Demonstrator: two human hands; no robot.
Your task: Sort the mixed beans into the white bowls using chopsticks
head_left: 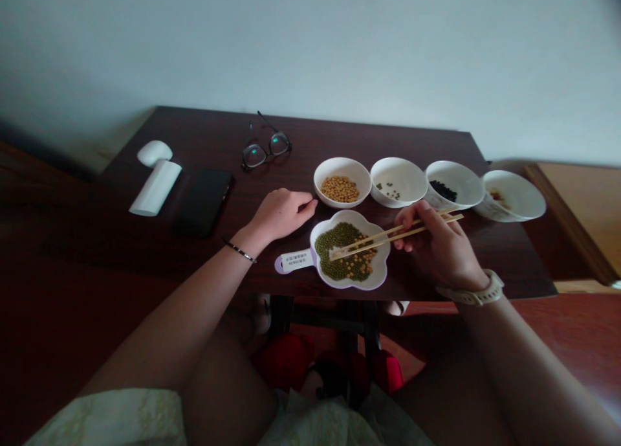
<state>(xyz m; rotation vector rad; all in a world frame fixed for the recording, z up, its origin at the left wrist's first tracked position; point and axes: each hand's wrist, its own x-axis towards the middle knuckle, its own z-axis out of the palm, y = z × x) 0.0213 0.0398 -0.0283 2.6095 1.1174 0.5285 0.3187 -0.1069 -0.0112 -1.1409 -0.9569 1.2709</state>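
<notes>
My right hand (446, 248) is closed around a pair of wooden chopsticks (376, 240). Their tips reach into a flower-shaped white dish (381, 272) with a lilac rim and a labelled handle. Green mung beans (332, 237) fill much of that dish, with yellow soybeans (369, 263) mixed in on its right side. I cannot make out whether a bean sits between the tips. My left hand (281, 214) rests on the table, fingers curled with nothing visible in them, just left of a white bowl (321, 197) of soybeans (340, 189).
Right of the soybean bowl stand a bowl (412, 190) with a few green beans, a bowl (468, 197) of black beans and a bowl (526, 203) with some reddish bits. Eyeglasses (266, 151), a black phone-like slab (204, 202) and a white case (156, 187) lie on the left.
</notes>
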